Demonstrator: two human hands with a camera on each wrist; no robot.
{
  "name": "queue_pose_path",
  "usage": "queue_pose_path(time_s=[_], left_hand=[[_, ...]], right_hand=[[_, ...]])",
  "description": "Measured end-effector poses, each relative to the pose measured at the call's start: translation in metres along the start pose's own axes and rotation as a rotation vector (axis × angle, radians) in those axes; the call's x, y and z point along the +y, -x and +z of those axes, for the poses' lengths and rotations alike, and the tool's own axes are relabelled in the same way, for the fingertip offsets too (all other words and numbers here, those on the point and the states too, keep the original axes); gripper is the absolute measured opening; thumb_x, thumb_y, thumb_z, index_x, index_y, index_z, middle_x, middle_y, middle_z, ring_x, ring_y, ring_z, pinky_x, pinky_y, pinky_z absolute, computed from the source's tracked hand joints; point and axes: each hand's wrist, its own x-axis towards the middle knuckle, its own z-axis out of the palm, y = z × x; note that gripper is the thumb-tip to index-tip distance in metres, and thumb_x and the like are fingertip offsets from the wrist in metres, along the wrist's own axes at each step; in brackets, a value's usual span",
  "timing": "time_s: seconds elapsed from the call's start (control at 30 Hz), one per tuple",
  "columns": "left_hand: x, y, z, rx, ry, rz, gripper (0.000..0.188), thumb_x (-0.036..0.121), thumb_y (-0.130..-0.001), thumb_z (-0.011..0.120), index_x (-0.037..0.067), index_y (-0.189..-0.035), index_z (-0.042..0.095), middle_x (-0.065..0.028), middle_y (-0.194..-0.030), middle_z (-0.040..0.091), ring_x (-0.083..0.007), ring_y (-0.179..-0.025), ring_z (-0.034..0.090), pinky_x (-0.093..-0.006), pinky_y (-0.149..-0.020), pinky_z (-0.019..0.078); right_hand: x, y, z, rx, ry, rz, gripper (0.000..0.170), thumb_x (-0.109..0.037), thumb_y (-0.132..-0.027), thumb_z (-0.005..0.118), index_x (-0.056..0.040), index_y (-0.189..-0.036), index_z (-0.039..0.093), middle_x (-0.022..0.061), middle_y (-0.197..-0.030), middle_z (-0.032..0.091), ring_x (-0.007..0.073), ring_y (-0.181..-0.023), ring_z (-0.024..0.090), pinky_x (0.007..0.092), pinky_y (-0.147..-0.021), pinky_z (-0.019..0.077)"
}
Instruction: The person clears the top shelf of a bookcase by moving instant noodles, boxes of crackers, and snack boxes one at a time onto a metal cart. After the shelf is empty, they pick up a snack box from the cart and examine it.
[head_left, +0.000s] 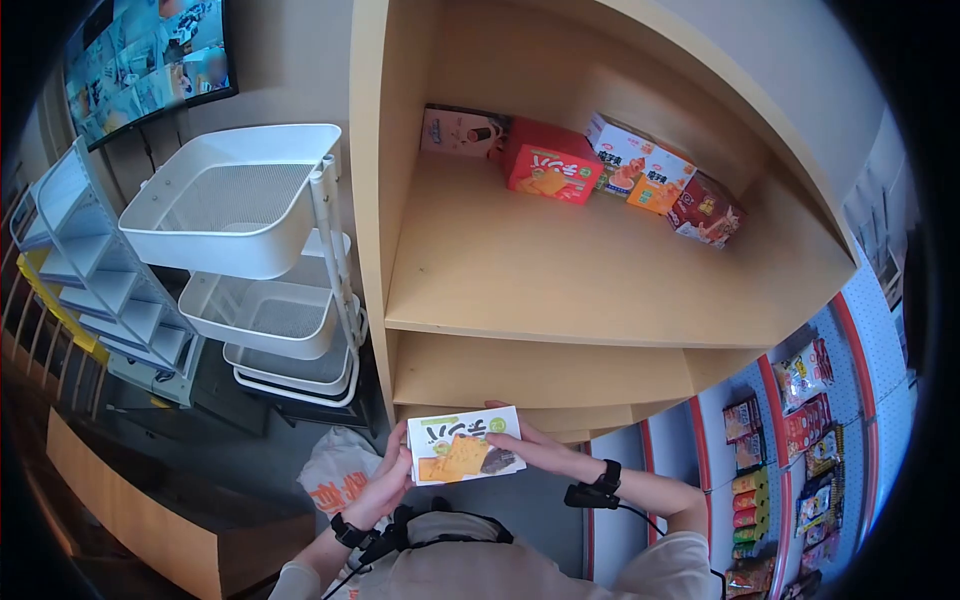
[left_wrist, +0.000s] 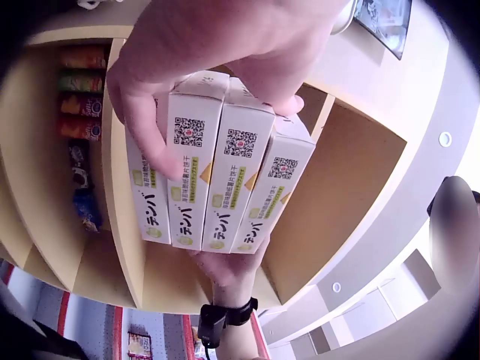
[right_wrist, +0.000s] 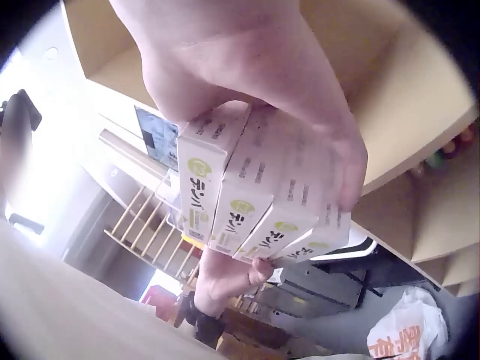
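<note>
Several white cracker boxes (head_left: 455, 428) with green and black lettering are held together as one stack in front of the person's body. The left hand (head_left: 388, 478) grips one end of the stack; in the left wrist view its thumb and fingers spread across the boxes' ends, beside printed QR codes. From the opposite end, the right hand (head_left: 528, 452) grips the same stack, its thumb on the top box's front. The right wrist view shows the boxes side by side beneath the right hand (right_wrist: 255, 67), its fingers bent over the outer box.
A wooden shelf unit (head_left: 560, 290) stands ahead, bearing a red cracker box (head_left: 552, 165), white-and-orange boxes (head_left: 640, 165) and a dark red box (head_left: 706, 212). White basket trolley (head_left: 215, 245) at left, plastic bag (head_left: 335, 465) on the floor, snack racks (head_left: 800, 400) at right.
</note>
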Motion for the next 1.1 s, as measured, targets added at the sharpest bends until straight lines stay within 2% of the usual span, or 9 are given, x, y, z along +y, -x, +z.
queue_pose_path(time_s=[0.03, 0.13, 0.37, 0.47, 0.53, 0.57, 0.67, 1.0, 1.1], left_hand=[[-0.006, -0.004, -0.008, -0.069, -0.036, 0.023, 0.084, 0.053, -0.091, 0.048, 0.015, -0.149, 0.002, -0.0090, -0.146, 0.029, -0.0193, -0.132, 0.037, -0.0342, -0.101, 0.0403], [-0.008, -0.007, -0.011, -0.238, 0.067, 0.007, 0.086, 0.053, -0.090, 0.051, 0.014, -0.149, 0.003, -0.0091, -0.149, 0.026, -0.0209, -0.136, 0.031, -0.0383, -0.105, 0.0369], [-0.013, -0.011, -0.020, -0.277, 0.056, -0.028, 0.089, 0.051, -0.087, 0.056, 0.006, -0.148, 0.008, -0.0101, -0.148, 0.030, -0.0227, -0.135, 0.034, -0.0403, -0.108, 0.0350], [-0.016, -0.011, -0.024, -0.342, 0.205, -0.088, 0.079, 0.045, -0.091, 0.056, 0.004, -0.145, 0.016, -0.0113, -0.143, 0.037, -0.0228, -0.131, 0.039, -0.0389, -0.106, 0.0368], [-0.011, -0.005, -0.015, -0.036, 0.009, -0.126, 0.063, 0.043, -0.095, 0.048, -0.001, -0.138, 0.034, -0.0152, -0.135, 0.048, -0.0258, -0.122, 0.050, -0.0408, -0.104, 0.0397], [-0.017, -0.011, -0.023, 0.037, -0.010, -0.146, 0.055, 0.034, -0.095, 0.051, -0.002, -0.135, 0.038, -0.0157, -0.131, 0.052, -0.0259, -0.118, 0.053, -0.0397, -0.101, 0.0423], [-0.010, -0.008, -0.019, 0.056, 0.050, -0.132, 0.050, 0.025, -0.092, 0.052, -0.003, -0.132, 0.042, -0.0153, -0.128, 0.054, -0.0256, -0.115, 0.056, -0.0391, -0.100, 0.0437], [-0.006, 0.008, -0.034, 0.034, 0.173, -0.144, 0.061, 0.025, -0.083, 0.060, -0.002, -0.134, 0.041, -0.0173, -0.130, 0.053, -0.0288, -0.114, 0.057, -0.0413, -0.098, 0.0455], [-0.007, 0.019, -0.039, 0.058, 0.198, -0.122, 0.065, 0.026, -0.079, 0.063, -0.002, -0.133, 0.041, -0.0174, -0.129, 0.054, -0.0308, -0.114, 0.057, -0.0433, -0.097, 0.0458]], right_hand=[[0.000, 0.001, 0.003, 0.044, -0.016, 0.022, 0.078, -0.035, -0.093, 0.057, 0.0031, -0.145, 0.015, 0.0189, -0.146, 0.028, 0.0242, -0.135, 0.030, 0.0334, -0.110, 0.0268], [0.015, 0.005, 0.007, 0.123, -0.030, 0.029, 0.077, -0.035, -0.091, 0.060, 0.0034, -0.144, 0.018, 0.0199, -0.143, 0.029, 0.0243, -0.133, 0.032, 0.0336, -0.108, 0.0282], [-0.007, 0.009, 0.008, 0.153, -0.091, 0.106, 0.077, -0.034, -0.089, 0.063, 0.0041, -0.142, 0.021, 0.0191, -0.142, 0.029, 0.0255, -0.131, 0.035, 0.0340, -0.108, 0.0294], [0.010, 0.003, 0.009, 0.224, -0.039, 0.127, 0.075, -0.034, -0.088, 0.063, 0.0027, -0.142, 0.024, 0.0186, -0.143, 0.028, 0.0260, -0.130, 0.036, 0.0348, -0.108, 0.0300], [-0.016, 0.008, 0.008, 0.135, -0.071, 0.115, 0.075, -0.035, -0.088, 0.063, 0.0022, -0.142, 0.026, 0.0184, -0.142, 0.030, 0.0259, -0.130, 0.036, 0.0350, -0.108, 0.0300], [-0.024, 0.010, 0.008, 0.036, -0.091, 0.115, 0.074, -0.035, -0.088, 0.063, 0.0016, -0.142, 0.027, 0.0182, -0.141, 0.032, 0.0257, -0.130, 0.036, 0.0351, -0.108, 0.0300], [-0.006, 0.002, 0.006, 0.006, 0.116, -0.027, 0.072, -0.040, -0.090, 0.060, 0.0012, -0.141, 0.029, 0.0179, -0.138, 0.038, 0.0248, -0.130, 0.036, 0.0347, -0.108, 0.0297], [-0.011, 0.004, -0.005, -0.167, 0.084, -0.054, 0.078, -0.050, -0.092, 0.052, 0.0031, -0.142, 0.025, 0.0210, -0.140, 0.036, 0.0267, -0.134, 0.033, 0.0340, -0.110, 0.0274], [-0.033, 0.010, -0.012, -0.139, 0.259, -0.053, 0.071, -0.042, -0.095, 0.051, 0.0031, -0.142, 0.024, 0.0222, -0.141, 0.034, 0.0265, -0.136, 0.030, 0.0356, -0.106, 0.0365]])
